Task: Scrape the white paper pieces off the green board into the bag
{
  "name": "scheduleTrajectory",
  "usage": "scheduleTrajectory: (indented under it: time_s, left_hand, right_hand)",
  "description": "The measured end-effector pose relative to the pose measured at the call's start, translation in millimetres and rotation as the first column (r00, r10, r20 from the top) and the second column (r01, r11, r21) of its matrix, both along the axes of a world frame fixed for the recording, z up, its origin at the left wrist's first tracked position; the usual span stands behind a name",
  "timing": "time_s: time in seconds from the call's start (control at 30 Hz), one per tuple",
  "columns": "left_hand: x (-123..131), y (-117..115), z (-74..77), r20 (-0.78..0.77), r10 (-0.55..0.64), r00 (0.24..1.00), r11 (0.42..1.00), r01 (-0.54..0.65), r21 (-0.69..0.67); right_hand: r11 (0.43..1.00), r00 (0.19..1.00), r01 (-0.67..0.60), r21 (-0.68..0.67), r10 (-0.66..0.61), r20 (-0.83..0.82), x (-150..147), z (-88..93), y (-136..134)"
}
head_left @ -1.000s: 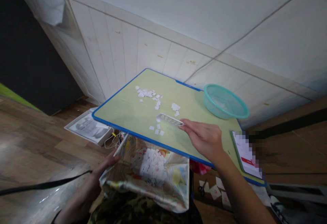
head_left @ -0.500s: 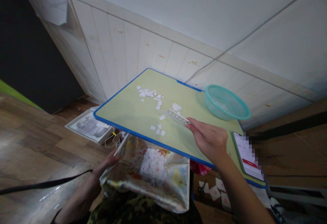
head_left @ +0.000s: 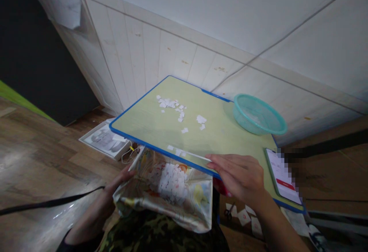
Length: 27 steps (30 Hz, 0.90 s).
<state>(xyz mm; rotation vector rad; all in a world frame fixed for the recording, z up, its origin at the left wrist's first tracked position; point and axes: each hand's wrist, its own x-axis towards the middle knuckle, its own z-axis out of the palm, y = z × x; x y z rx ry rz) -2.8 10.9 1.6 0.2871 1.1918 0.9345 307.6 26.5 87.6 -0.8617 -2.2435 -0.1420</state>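
My right hand (head_left: 240, 173) pinches one end of a thin white strip (head_left: 197, 155), seen nearly edge-on, low over the front of the green table (head_left: 140, 117). Small white paper squares (head_left: 177, 151) lie against the strip close to the table's blue edge. Below that edge, my left hand (head_left: 120, 179) grips the left side of a flowered, open-topped fabric bag (head_left: 199, 202). Many cut paper pieces (head_left: 172, 183) fill its middle. Part of the left hand's fingers is hidden by the bag. Farther back on the tabletop lies a scattered heap of paper scraps (head_left: 171, 104), with a smaller cluster (head_left: 201, 119) beside it.
A turquoise basin (head_left: 258, 117) stands at the table's back right. A phone (head_left: 283, 181) lies on the right end. Scissors (head_left: 229, 211) and marked paper cards (head_left: 244, 217) are below the table. A white box (head_left: 106, 140) sits on the floor at left.
My right hand has drawn the strip toward the table's front edge and turned it edge-on. The nearest paper squares have shifted toward that edge. My left hand still holds the bag.
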Motion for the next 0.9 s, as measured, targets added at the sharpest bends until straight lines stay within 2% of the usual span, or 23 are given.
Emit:
scheduleTrajectory:
  time_s: [0.13, 0.2, 0.4, 0.63, 0.73, 0.83, 0.9]
  left_hand:
    - [-7, 6, -20.3, 0.014, -0.052, 0.999, 0.998, 0.052, 0.026]
    - [-8, 7, -25.0, 0.011, -0.059, 0.998, 0.998, 0.058, 0.027]
    - [-9, 4, -21.9, -0.056, -0.055, 0.997, 0.998, 0.055, -0.002]
    - [-6, 3, -19.0, 0.027, -0.060, 0.998, 0.998, 0.059, 0.017]
    - [-7, 4, -18.7, 0.031, -0.059, 0.998, 0.998, 0.058, 0.023]
    - [-8, 5, -21.1, -0.006, -0.054, 0.999, 0.998, 0.054, 0.020]
    - [-9, 5, -22.8, -0.018, -0.052, 0.998, 0.998, 0.053, 0.020]
  right_hand:
    - [1.000, 0.999, -0.009, -0.011, 0.009, -0.035, -3, 4.4, -1]
    - [1.000, 0.999, -0.006, -0.016, 0.005, -0.048, -3, 2.7, 1]
    - [1.000, 0.999, -0.019, 0.002, 0.019, -0.039, -6, -4.0, 4]
    - [0.999, 0.999, -0.022, -0.034, 0.021, -0.037, -11, 12.5, -10]
    - [0.997, 0.996, 0.065, 0.043, -0.062, -0.058, -6, 13.1, 0]
    - [0.966, 0.978, 0.208, 0.157, -0.200, -0.065, 3, 2.8, 22]
    - [0.946, 0.967, 0.254, 0.202, -0.247, -0.057, 8, -6.3, 36]
